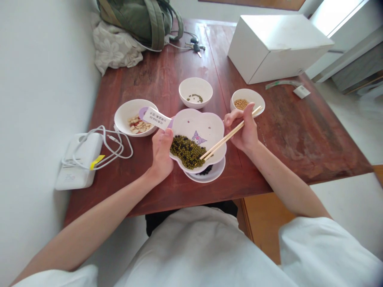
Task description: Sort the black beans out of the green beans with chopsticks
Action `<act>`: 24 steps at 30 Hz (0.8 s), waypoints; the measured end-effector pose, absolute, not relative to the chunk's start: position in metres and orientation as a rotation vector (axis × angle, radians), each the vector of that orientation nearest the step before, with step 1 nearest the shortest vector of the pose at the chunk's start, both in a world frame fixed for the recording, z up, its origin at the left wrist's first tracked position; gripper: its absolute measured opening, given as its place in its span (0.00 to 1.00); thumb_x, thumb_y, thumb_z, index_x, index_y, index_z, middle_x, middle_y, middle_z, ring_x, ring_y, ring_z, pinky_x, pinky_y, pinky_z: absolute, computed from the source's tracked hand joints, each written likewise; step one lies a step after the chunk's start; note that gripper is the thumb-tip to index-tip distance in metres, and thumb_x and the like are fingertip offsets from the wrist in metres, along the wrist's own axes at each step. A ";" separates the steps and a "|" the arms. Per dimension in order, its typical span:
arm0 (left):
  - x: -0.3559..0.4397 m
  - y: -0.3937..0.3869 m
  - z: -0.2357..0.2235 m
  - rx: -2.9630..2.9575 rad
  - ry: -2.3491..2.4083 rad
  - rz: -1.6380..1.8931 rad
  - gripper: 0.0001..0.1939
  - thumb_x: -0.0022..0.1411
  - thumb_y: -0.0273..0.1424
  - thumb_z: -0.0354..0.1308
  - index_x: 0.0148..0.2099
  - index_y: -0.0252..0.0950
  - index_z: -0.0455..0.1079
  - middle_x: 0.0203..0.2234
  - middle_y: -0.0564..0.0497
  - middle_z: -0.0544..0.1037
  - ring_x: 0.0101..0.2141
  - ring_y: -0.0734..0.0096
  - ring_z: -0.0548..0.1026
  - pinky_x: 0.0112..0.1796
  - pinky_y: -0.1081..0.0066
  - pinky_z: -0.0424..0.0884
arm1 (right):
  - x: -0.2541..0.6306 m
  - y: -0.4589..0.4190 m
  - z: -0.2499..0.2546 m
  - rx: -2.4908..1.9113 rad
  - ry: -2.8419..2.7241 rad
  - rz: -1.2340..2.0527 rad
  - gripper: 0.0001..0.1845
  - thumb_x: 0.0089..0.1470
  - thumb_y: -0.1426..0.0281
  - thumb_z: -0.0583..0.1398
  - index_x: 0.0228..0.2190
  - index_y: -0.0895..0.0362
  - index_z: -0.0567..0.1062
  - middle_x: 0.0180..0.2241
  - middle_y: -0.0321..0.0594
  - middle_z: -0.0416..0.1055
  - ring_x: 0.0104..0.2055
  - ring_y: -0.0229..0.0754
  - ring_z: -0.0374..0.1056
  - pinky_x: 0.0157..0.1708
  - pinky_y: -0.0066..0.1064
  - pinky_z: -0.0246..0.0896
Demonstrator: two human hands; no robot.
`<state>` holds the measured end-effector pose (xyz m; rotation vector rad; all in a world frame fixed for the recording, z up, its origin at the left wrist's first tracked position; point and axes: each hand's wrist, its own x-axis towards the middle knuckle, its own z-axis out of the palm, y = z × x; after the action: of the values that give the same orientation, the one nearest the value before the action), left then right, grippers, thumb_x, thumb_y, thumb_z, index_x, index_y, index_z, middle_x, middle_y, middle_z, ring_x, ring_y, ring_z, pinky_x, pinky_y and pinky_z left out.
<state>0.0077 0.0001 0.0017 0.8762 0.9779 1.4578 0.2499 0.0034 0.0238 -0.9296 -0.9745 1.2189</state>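
Two firm grips are held: the flower-shaped plate (206,129) is steadied by the left hand (161,153), and the chopsticks (218,143) are pinched by the right hand (242,129), tips at the beans (184,151).

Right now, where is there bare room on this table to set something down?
The widest bare wood lies right of the right hand, between the soybean bowl and the table's front edge. A smaller patch lies between the white corded device and the left forearm. It is crowded around the flower-shaped plate in the left hand.

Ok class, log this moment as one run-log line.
left hand: grips flower-shaped plate | right hand: holds wooden chopsticks | plate: green and black beans
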 end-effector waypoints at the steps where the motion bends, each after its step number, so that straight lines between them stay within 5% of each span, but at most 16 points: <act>1: 0.008 0.000 0.002 0.898 0.970 1.470 0.07 0.71 0.35 0.70 0.41 0.36 0.82 0.44 0.46 0.86 0.65 0.47 0.80 0.55 0.56 0.87 | 0.249 0.003 0.023 -0.931 -0.975 1.220 0.45 0.53 0.22 0.59 0.18 0.52 0.75 0.15 0.34 0.62 0.15 0.35 0.57 0.13 0.32 0.43; 9: 0.008 0.000 0.008 0.962 0.905 1.454 0.11 0.71 0.37 0.70 0.37 0.37 0.78 0.41 0.46 0.85 0.64 0.49 0.80 0.56 0.58 0.85 | 0.248 0.003 0.022 -0.878 -1.011 1.268 0.47 0.51 0.21 0.57 0.17 0.53 0.74 0.15 0.36 0.64 0.16 0.35 0.59 0.14 0.31 0.44; 16: 0.007 0.000 0.007 1.017 0.871 1.496 0.22 0.67 0.50 0.74 0.32 0.38 0.76 0.37 0.48 0.83 0.59 0.54 0.82 0.57 0.60 0.84 | 0.250 0.003 0.020 -0.915 -1.107 1.194 0.49 0.55 0.22 0.56 0.12 0.53 0.72 0.10 0.37 0.60 0.14 0.36 0.57 0.14 0.33 0.43; 24: 0.006 0.002 0.007 1.056 0.883 1.492 0.22 0.67 0.52 0.72 0.35 0.38 0.77 0.35 0.50 0.82 0.55 0.56 0.84 0.55 0.62 0.85 | 0.255 0.003 0.017 -0.888 -1.123 1.185 0.47 0.53 0.25 0.62 0.10 0.52 0.67 0.09 0.35 0.58 0.13 0.36 0.56 0.17 0.35 0.52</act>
<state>0.0060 0.0021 0.0072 1.0564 0.8826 1.4916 0.2549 0.0031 0.0169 -0.8881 -1.1233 1.1852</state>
